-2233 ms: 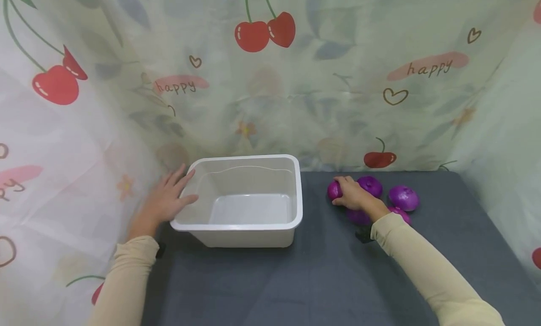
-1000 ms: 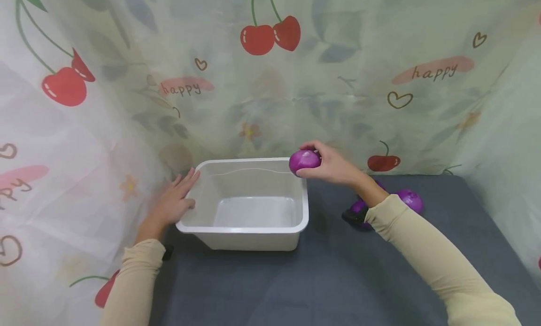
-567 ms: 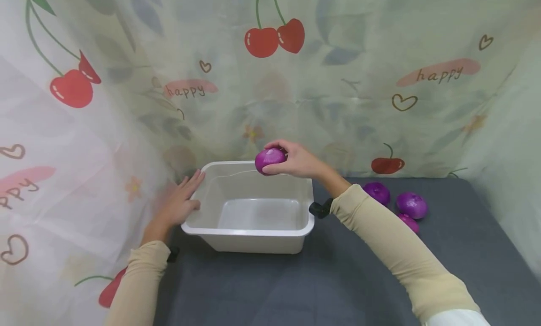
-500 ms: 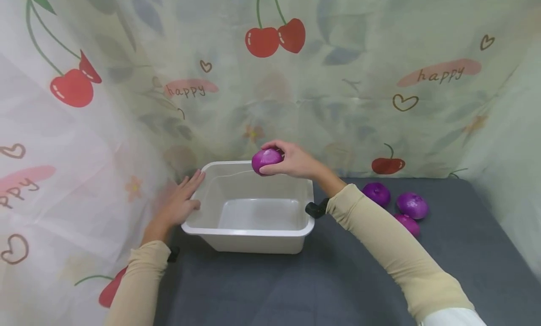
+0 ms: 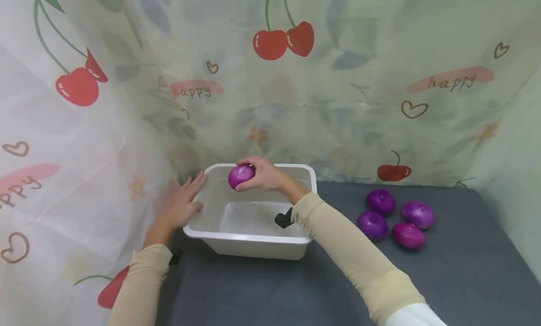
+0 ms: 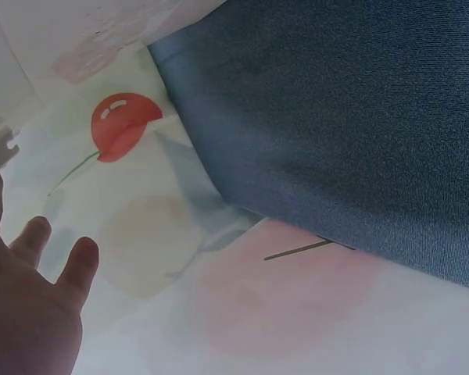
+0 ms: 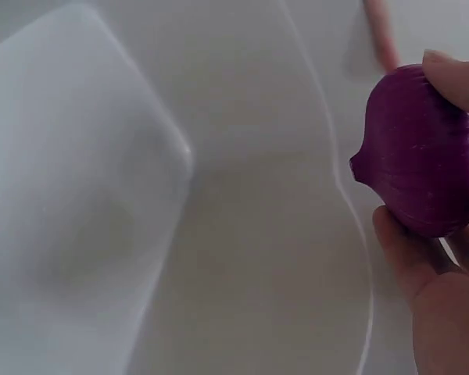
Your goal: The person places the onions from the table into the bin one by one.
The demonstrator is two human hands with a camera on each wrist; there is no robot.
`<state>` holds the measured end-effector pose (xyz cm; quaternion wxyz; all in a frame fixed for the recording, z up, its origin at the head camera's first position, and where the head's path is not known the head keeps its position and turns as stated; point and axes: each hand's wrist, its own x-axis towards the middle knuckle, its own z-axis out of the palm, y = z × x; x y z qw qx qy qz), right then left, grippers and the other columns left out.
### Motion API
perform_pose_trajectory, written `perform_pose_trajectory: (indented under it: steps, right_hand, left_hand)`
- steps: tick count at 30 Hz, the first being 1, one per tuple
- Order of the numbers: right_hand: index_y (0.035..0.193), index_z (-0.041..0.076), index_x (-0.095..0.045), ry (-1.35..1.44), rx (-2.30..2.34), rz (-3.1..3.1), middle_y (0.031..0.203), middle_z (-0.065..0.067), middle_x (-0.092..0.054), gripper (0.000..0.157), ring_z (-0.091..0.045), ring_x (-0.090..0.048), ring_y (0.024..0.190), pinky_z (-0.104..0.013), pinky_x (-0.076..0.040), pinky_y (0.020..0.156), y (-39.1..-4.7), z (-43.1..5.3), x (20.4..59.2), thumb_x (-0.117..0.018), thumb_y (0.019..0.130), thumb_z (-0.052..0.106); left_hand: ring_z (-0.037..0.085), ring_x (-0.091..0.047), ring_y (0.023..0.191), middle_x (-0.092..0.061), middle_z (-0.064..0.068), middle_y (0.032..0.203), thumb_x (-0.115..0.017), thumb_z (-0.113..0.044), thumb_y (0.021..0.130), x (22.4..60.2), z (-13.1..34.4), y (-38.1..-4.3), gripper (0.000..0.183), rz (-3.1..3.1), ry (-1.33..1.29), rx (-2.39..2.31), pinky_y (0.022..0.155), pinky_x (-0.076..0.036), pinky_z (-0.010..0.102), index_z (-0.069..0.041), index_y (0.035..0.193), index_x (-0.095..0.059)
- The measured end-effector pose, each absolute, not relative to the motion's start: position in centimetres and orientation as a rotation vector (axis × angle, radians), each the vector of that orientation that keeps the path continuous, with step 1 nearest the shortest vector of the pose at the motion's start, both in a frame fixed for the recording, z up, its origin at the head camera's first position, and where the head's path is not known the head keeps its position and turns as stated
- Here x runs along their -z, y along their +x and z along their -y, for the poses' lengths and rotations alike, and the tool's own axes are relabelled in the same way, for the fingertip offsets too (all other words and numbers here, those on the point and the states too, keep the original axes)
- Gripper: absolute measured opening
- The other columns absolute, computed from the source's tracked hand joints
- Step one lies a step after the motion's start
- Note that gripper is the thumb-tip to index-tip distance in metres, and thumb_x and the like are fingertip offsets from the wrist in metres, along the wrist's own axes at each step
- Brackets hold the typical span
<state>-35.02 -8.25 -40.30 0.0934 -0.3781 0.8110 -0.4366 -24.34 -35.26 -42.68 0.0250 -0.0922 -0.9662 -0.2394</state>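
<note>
Right wrist view: points the purple onion (image 7: 414, 152) tip-left along a near-level axis. Reaching from head view's lower right, grips it in the right hand (image 5: 268, 175) over the tub (image 5: 253, 250); lays the left hand (image 5: 179, 208), straight-fingered, at the tub's left edge.

Soft, even light is filling the head view, and the curtain (image 5: 122, 161) is glowing palest beyond the left edge of the table (image 5: 249, 293). Faint shadows are spreading under the tub (image 5: 253, 238) and along the table's left edge. Gloss is showing on the tub's floor, and small highlights are sitting on the loose onions (image 5: 417, 215). The left wrist view is looking dimmer, with the left hand (image 6: 33, 308) falling into shade and fine grain speckling the table. The right wrist view is looking grey, the tub's floor blurring while the held onion (image 7: 422, 152) is showing a crisper outline.
</note>
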Motion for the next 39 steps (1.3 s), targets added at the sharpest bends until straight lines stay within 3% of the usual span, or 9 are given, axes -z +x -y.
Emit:
perform_pose_trajectory:
  steps: [5, 18, 32, 39]
  right_hand:
    - [0.131, 0.012, -0.056, -1.171, 1.173, -2.430, 0.125, -0.003, -0.060, 0.076, -0.016, -0.055, 0.112, -0.025, -0.050, 0.090, -35.1, 10.7, 41.7, -0.084, 0.065, 0.038]
    - [0.133, 0.013, -0.056, -1.200, 1.129, -2.416, 0.130, -0.003, -0.060, 0.077, -0.016, -0.055, 0.116, -0.025, -0.048, 0.095, -35.3, 12.7, 43.3, -0.085, 0.066, 0.036]
    - [0.132, 0.016, -0.055, -1.177, 0.927, -2.410, 0.129, -0.001, -0.059, 0.072, -0.015, -0.057, 0.113, -0.028, -0.048, 0.096, -35.6, 11.7, 44.8, -0.083, 0.069, 0.036]
    - [0.140, 0.010, -0.046, -1.195, 0.975, -2.334, 0.141, -0.006, -0.052, 0.079, -0.023, -0.052, 0.128, -0.033, -0.044, 0.105, -35.4, 12.1, 44.7, -0.081, 0.072, 0.031]
  left_hand:
    - [0.045, -0.008, 0.147, -0.014, -0.002, 0.162, -0.054, -0.013, 0.081, 42.9, 35.4, -23.9, 0.080, 3.004, -0.255, 0.721, 0.114, -0.011, 0.065, -0.026, 0.153, -0.022]
    - [0.039, -0.007, 0.149, -0.012, -0.013, 0.161, -0.055, -0.012, 0.079, 43.2, 35.3, -24.1, 0.082, 2.967, -0.211, 0.844, 0.115, -0.011, 0.063, -0.032, 0.152, -0.022]
    - [0.039, -0.007, 0.149, -0.017, -0.009, 0.161, -0.053, -0.013, 0.079, 43.3, 35.1, -24.3, 0.080, 2.929, -0.158, 0.931, 0.114, -0.009, 0.066, -0.033, 0.151, -0.024]
    - [0.037, -0.006, 0.150, -0.016, -0.011, 0.161, -0.051, -0.013, 0.081, 43.2, 35.3, -24.0, 0.078, 2.942, -0.136, 0.938, 0.114, -0.006, 0.066, -0.034, 0.151, -0.024]
